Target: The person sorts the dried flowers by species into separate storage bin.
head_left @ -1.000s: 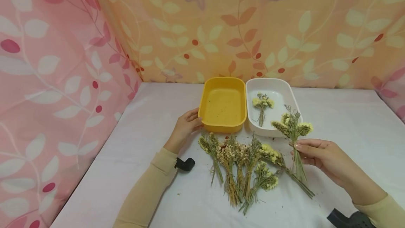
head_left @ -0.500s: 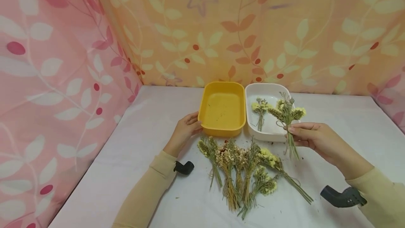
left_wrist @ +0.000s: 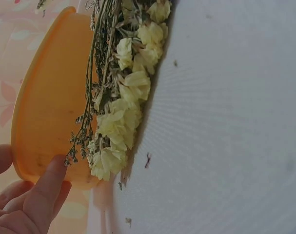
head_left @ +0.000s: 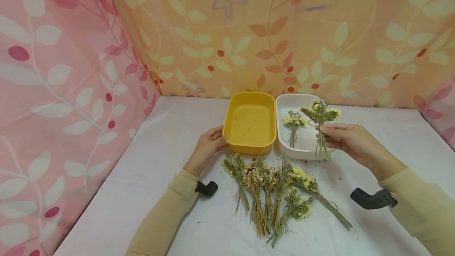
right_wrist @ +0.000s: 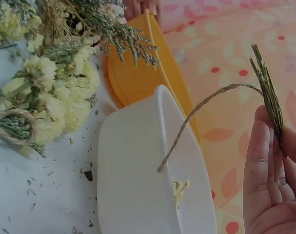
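In the head view, my right hand pinches the twine-tied stems of a small bouquet of dried yellow flowers. The bouquet is upright over the right side of the white tub. The right wrist view shows its stems between thumb and fingers, a loop of twine trailing off. Another yellow bouquet lies inside that tub. My left hand touches the near left corner of the yellow tub, its fingers extended along the outer wall in the left wrist view.
Several tied dried bouquets lie in a row before the tubs, some cream, some yellow. One long-stemmed yellow bundle slants to the right. Plant crumbs dot the white cloth. Patterned fabric stands behind the table.
My right hand has moved forward and slightly left with the bouquet, from beside the white tub's near corner to over the tub. My left hand stays at the yellow tub.
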`<move>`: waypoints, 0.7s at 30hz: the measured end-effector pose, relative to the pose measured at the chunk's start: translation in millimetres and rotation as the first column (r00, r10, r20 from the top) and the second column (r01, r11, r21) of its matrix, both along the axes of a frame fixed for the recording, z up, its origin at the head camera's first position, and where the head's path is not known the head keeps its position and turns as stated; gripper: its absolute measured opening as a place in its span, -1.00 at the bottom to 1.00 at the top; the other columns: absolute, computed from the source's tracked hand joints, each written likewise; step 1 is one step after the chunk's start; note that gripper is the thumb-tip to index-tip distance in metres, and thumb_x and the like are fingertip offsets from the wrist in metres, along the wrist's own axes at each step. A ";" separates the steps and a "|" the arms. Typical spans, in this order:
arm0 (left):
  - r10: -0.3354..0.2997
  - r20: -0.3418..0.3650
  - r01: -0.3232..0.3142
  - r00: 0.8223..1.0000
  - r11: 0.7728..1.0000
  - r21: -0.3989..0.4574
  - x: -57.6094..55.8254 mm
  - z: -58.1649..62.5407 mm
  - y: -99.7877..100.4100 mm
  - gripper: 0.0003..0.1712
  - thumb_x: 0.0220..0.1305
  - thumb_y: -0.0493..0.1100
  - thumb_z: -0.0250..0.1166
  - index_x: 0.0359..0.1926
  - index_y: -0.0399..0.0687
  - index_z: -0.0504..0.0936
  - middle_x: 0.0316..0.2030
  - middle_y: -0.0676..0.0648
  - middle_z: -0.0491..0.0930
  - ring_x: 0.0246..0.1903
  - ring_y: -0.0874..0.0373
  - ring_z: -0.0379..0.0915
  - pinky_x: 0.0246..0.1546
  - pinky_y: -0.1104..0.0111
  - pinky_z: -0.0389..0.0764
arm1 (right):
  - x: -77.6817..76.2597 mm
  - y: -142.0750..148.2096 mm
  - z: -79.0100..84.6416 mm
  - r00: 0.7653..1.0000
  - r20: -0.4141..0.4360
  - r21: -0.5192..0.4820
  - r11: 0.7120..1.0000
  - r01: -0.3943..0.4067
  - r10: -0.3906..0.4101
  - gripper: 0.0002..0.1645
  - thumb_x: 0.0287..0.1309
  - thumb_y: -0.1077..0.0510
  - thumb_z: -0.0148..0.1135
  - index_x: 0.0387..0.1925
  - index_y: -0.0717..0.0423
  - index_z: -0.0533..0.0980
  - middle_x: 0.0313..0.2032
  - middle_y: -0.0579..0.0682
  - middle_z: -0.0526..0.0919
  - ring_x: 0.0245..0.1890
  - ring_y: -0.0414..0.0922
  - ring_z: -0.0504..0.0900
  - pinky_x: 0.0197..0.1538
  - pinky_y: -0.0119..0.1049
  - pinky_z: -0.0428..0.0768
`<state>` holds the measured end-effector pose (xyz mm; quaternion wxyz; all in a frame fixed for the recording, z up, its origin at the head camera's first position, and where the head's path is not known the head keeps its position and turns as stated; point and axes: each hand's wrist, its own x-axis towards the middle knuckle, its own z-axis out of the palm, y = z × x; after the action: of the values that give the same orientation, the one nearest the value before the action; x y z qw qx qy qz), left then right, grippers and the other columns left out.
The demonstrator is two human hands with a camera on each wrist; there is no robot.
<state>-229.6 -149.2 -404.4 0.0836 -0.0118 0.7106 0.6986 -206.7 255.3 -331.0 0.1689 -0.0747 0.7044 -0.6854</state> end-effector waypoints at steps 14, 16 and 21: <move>-0.001 -0.013 0.001 1.000 1.000 0.002 0.7 -1.3 -0.7 -0.43 0.45 -0.28 0.17 0.43 -0.13 0.34 0.33 -0.25 0.45 0.21 -0.13 0.53 0.13 0.19 0.67 | -29.0 -10.9 1.8 0.992 0.103 -0.015 0.997 0.071 -0.069 -0.75 0.37 0.16 0.20 -0.30 -0.23 0.73 -0.30 -0.27 0.75 -0.28 -0.36 0.70 -0.15 -0.51 0.71; -0.006 -0.016 0.006 1.000 1.000 0.000 1.3 -1.7 -1.1 -0.43 0.45 -0.27 0.17 0.43 -0.13 0.34 0.33 -0.25 0.45 0.21 -0.14 0.52 0.14 0.19 0.66 | -32.4 -12.2 1.7 0.990 0.117 -0.026 0.996 0.085 -0.081 -0.76 0.36 0.16 0.22 -0.33 -0.22 0.73 -0.31 -0.26 0.75 -0.29 -0.36 0.70 -0.15 -0.51 0.72; -0.018 -0.029 0.018 0.999 1.000 -0.001 2.1 -1.4 -1.5 -0.43 0.45 -0.26 0.16 0.44 -0.13 0.33 0.34 -0.27 0.44 0.23 -0.16 0.50 0.17 0.15 0.65 | -39.7 -16.5 -0.1 0.983 0.145 -0.021 0.993 0.113 -0.109 -0.75 0.33 0.17 0.25 -0.39 -0.22 0.73 -0.36 -0.25 0.74 -0.32 -0.35 0.70 -0.16 -0.50 0.72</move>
<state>-227.5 -150.6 -405.7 0.0794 0.0048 0.7120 0.6977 -246.5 238.7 -331.1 0.1795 0.0119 0.6835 -0.7075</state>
